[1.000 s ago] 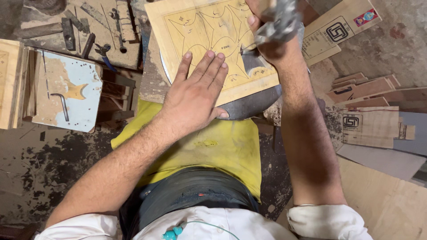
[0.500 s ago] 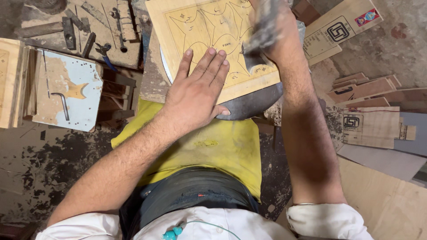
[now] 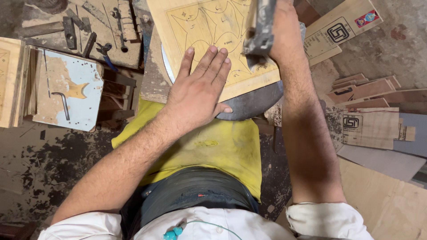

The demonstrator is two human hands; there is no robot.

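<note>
My left hand [image 3: 199, 91] lies flat, palm down, on the near edge of the plywood panel [image 3: 213, 26]. The fingers [image 3: 209, 60] are fully extended and close together, the thumb rests at the panel's lower edge, and the hand grips nothing; it only bears on the surface. The panel carries a pencilled pattern of curved, pointed shapes inside a drawn border. It sits on a round grey metal plate [image 3: 251, 104], whose rim shows below and to the left of the panel.

My right hand [image 3: 284, 33] is above the panel's right part, closed around a grey metal tool [image 3: 260, 31]. The tool is blurred; its lower end is just over the panel, near the tips of my left fingers. I cannot tell whether it touches the wood.

A yellow cloth [image 3: 209, 146] covers my lap directly below the plate.

To the left, a wooden board [image 3: 89, 26] holds scattered hand tools, including pliers with blue handles [image 3: 106, 51]. Below it lies a pale blue painted panel [image 3: 66, 91] with a hex key [image 3: 62, 101] on it.

To the right, plywood offcuts [image 3: 369, 120] with printed marks lie stacked on the floor, well apart from the panel.
</note>
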